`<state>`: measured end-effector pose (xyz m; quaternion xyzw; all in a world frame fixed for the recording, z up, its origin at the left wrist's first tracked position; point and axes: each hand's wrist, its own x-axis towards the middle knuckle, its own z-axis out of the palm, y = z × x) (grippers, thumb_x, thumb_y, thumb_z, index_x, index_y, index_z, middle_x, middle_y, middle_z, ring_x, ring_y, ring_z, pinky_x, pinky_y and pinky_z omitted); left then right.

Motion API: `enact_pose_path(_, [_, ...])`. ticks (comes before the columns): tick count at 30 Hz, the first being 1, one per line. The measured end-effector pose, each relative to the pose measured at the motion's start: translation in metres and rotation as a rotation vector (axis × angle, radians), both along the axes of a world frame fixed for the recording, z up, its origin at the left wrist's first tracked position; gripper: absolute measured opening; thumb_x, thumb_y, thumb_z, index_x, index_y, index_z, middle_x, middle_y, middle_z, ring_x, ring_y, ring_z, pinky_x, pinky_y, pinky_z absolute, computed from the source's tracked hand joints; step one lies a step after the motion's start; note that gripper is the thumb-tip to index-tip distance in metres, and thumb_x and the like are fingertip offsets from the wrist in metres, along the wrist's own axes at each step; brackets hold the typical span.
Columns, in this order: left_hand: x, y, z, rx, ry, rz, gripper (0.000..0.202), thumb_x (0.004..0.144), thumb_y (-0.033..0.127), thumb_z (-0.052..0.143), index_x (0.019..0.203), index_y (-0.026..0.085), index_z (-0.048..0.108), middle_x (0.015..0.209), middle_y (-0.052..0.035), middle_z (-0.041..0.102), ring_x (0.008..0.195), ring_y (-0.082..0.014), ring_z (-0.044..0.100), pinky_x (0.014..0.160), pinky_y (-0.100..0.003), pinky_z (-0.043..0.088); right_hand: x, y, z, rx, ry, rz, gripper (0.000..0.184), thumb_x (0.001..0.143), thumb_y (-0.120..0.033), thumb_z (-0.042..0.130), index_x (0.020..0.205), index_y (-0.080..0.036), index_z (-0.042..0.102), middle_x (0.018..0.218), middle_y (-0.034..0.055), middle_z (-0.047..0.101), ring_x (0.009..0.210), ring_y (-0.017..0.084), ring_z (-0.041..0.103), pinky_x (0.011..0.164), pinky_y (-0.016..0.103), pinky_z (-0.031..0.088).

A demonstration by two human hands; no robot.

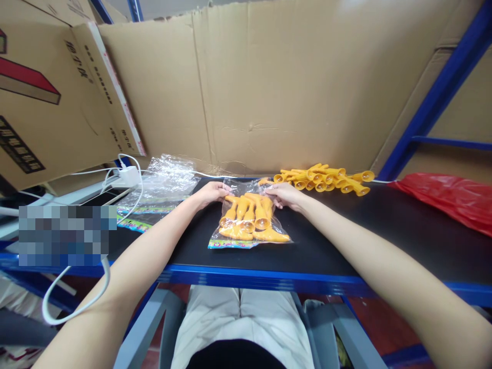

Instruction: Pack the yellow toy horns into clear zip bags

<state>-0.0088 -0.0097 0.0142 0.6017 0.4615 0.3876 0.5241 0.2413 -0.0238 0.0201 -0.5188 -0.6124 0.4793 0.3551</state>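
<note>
A clear plastic bag with a colourful printed strip lies on the black tabletop in front of me. Several yellow-orange plastic horns, flared at one end, are inside it. My left hand is closed on the bag's upper left edge, fingers pinched together. On the opposite side, my right hand grips the upper right edge. One orange tip shows just above the right fingers; I cannot tell whether it is in the bag. Behind my right hand lies a heap of similar horns.
Flat clear bags are stacked at the left, near a white charger with looping cables. Red plastic lies at the right. A cardboard wall closes off the back, and a blue rail runs along the front edge.
</note>
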Motion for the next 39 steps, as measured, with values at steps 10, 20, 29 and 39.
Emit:
enact_pose_path(10, [-0.006, 0.006, 0.001, 0.033, 0.021, 0.056, 0.017, 0.066, 0.012, 0.066, 0.082, 0.01, 0.063, 0.075, -0.0065, 0.068, 0.067, -0.0138, 0.064, 0.067, -0.026, 0.05, 0.013, 0.003, 0.001, 0.036, -0.039, 0.101, 0.011, 0.08, -0.019, 0.052, 0.072, -0.012, 0.055, 0.031, -0.0071, 0.035, 0.029, 0.005, 0.031, 0.033, 0.017, 0.029])
enact_pose_path(20, [-0.016, 0.01, -0.002, 0.049, 0.006, -0.047, 0.023, 0.065, 0.014, 0.07, 0.087, 0.011, 0.065, 0.079, -0.0077, 0.069, 0.071, -0.0153, 0.065, 0.068, -0.027, 0.05, 0.025, 0.013, -0.008, 0.084, 0.064, 0.23, 0.03, 0.074, -0.021, 0.06, 0.103, -0.013, 0.061, 0.08, 0.0055, 0.065, 0.036, 0.002, 0.039, 0.036, 0.019, 0.033])
enact_pose_path(29, [-0.016, 0.008, 0.0, 0.055, 0.065, -0.035, 0.02, 0.067, 0.008, 0.066, 0.086, 0.013, 0.069, 0.084, -0.0079, 0.069, 0.076, -0.0143, 0.065, 0.075, -0.028, 0.05, 0.025, 0.016, -0.012, 0.084, 0.083, 0.242, 0.025, 0.071, -0.019, 0.061, 0.095, -0.013, 0.064, 0.082, 0.0059, 0.065, 0.037, 0.001, 0.039, 0.037, 0.018, 0.034])
enact_pose_path(39, [-0.016, 0.011, -0.004, 0.135, 0.103, -0.007, 0.018, 0.063, 0.002, 0.061, 0.072, 0.013, 0.071, 0.073, -0.0066, 0.07, 0.069, -0.0128, 0.064, 0.073, -0.027, 0.05, 0.02, 0.014, -0.011, 0.051, 0.108, 0.222, 0.008, 0.07, -0.012, 0.055, 0.077, -0.014, 0.058, 0.049, -0.0049, 0.049, 0.032, 0.002, 0.031, 0.035, 0.018, 0.03])
